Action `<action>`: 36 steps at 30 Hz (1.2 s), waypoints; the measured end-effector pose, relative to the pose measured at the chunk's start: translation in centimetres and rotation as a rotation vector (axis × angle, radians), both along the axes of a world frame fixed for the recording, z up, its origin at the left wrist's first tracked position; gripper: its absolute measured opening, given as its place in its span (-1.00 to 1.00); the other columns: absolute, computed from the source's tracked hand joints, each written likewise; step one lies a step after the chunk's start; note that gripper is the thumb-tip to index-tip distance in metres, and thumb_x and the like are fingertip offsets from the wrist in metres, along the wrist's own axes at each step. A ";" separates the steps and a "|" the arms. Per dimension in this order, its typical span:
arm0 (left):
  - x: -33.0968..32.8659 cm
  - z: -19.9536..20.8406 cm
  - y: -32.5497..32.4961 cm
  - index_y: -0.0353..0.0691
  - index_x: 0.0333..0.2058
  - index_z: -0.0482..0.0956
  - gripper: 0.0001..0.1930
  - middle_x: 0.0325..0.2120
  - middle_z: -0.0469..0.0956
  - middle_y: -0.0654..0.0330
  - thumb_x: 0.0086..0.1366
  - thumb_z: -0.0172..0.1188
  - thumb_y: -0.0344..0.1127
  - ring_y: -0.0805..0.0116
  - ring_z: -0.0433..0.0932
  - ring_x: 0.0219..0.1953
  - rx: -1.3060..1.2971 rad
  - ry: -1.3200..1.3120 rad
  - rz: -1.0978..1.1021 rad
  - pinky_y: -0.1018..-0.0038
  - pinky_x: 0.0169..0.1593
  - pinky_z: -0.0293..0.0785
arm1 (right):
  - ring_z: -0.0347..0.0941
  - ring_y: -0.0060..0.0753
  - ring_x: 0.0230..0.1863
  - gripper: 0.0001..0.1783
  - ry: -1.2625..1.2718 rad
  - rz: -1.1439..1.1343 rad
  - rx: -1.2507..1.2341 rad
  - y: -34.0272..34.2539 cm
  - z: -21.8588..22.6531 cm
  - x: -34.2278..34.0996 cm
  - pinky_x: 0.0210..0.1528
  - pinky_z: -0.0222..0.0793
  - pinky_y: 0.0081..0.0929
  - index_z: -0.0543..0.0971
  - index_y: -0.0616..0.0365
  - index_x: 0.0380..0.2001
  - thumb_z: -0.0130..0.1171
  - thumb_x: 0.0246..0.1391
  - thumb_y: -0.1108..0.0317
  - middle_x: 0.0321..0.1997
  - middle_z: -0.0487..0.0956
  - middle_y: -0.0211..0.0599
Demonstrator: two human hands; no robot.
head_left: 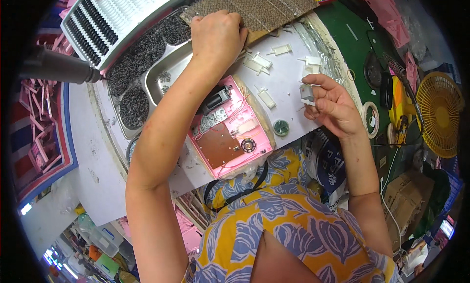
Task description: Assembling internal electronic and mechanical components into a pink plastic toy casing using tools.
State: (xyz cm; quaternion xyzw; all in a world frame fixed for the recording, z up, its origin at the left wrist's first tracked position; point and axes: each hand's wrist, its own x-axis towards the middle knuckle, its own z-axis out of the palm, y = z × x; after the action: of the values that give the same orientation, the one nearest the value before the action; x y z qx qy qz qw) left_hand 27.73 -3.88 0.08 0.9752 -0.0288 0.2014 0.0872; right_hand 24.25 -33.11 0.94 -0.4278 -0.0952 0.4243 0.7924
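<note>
Right now I see the small grey-and-white part (307, 94) pinched between the thumb and fingers of my right hand (329, 106), held just above the right edge of the white work surface (289, 72). That hand is curled closed around the part, well apart from the open pink casing (230, 129) lying in the middle of the surface, which shows a brown circuit board, thin wires and a small round speaker inside it. My left hand (218, 35) reaches far forward and rests knuckles-up on the edge of a brown corrugated cardboard sheet (259, 6); its fingers are bent under, and I cannot tell whether they have hold of anything. Small white plastic pieces (267, 98) lie scattered between the two hands. Left of the casing sits a metal tray (161, 77) with steel wool pads (133, 106) beside it. Further right stand a roll of tape (370, 119) and a yellow fan (440, 114).
</note>
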 end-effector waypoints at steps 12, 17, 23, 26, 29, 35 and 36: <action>-6.1 3.2 -1.6 -0.20 -0.34 0.57 -0.89 -0.46 0.60 0.15 0.17 0.31 -0.43 0.18 0.59 -0.45 -0.296 -0.350 -0.256 0.33 -0.35 0.48 | 0.38 -0.69 -0.42 -0.53 -0.659 0.174 -0.651 -0.5 0.4 -3.0 -0.31 0.36 -0.65 0.55 0.15 0.15 0.22 0.13 0.54 -0.42 0.50 -0.51; -14.3 5.2 -2.9 -0.29 -0.30 0.63 -0.86 -0.45 0.61 0.17 0.15 0.34 -0.55 0.39 0.57 -0.49 -0.630 -0.172 -0.256 0.53 -0.45 0.46 | 0.42 -0.62 -0.41 -0.51 -0.894 0.271 -0.753 0.5 0.5 -3.6 -0.32 0.39 -0.60 0.57 0.13 0.13 0.27 0.08 0.51 -0.42 0.52 -0.43; -22.1 3.8 -3.5 -0.34 -0.27 0.64 -0.84 -0.33 0.63 0.13 0.15 0.31 -0.63 0.44 0.59 -0.39 -1.099 0.136 -0.129 0.59 -0.41 0.47 | 0.47 0.02 -0.26 -0.54 -1.474 0.253 -0.842 2.8 0.5 -5.3 -0.15 0.40 -0.13 0.52 0.16 -0.03 0.18 -0.09 0.57 -0.36 0.55 -0.14; -23.3 3.0 -3.7 -0.33 -0.26 0.64 -0.82 -0.31 0.63 0.12 0.14 0.31 -0.63 0.40 0.61 -0.34 -1.033 0.099 -0.189 0.55 -0.34 0.51 | 0.50 -0.05 -0.21 -0.57 -1.524 0.298 -0.886 3.2 0.4 -5.5 -0.10 0.44 -0.19 0.54 0.21 -0.04 0.20 -0.07 0.49 -0.27 0.61 -0.20; -24.1 2.3 -4.5 -0.32 -0.23 0.64 -0.80 -0.30 0.63 0.10 0.14 0.30 -0.62 0.34 0.63 -0.28 -1.080 0.112 -0.180 0.49 -0.25 0.55 | 0.51 -0.18 -0.36 -0.58 -1.272 0.310 -0.846 2.7 1.9 -4.6 -0.23 0.44 -0.33 0.57 0.23 -0.06 0.23 -0.09 0.50 -0.42 0.56 -0.24; -24.9 1.2 -6.8 -0.33 -0.07 0.52 -0.68 -0.26 0.59 0.18 0.20 0.29 -0.62 0.45 0.61 -0.19 -1.515 0.208 -0.019 0.55 -0.14 0.55 | 0.38 -0.78 -0.37 -0.44 -0.305 0.114 -0.305 3.6 3.2 -8.0 -0.30 0.31 -0.76 0.47 0.31 0.18 0.26 0.05 0.63 -0.33 0.52 -0.51; -24.9 1.2 -6.9 -0.33 -0.04 0.49 -0.65 -0.25 0.58 0.19 0.20 0.29 -0.62 0.48 0.60 -0.18 -1.589 0.199 -0.011 0.56 -0.13 0.54 | 0.37 -0.78 -0.35 -0.44 -0.246 0.147 -0.269 4.2 3.1 -8.4 -0.26 0.32 -0.75 0.46 0.33 0.19 0.26 0.06 0.63 -0.31 0.52 -0.50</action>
State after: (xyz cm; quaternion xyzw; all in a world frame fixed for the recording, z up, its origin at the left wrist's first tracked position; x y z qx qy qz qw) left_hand 2.84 -10.80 1.24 0.6348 0.1265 0.0736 0.7587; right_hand 15.85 -28.88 4.09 -0.5705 -0.1648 0.4342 0.6773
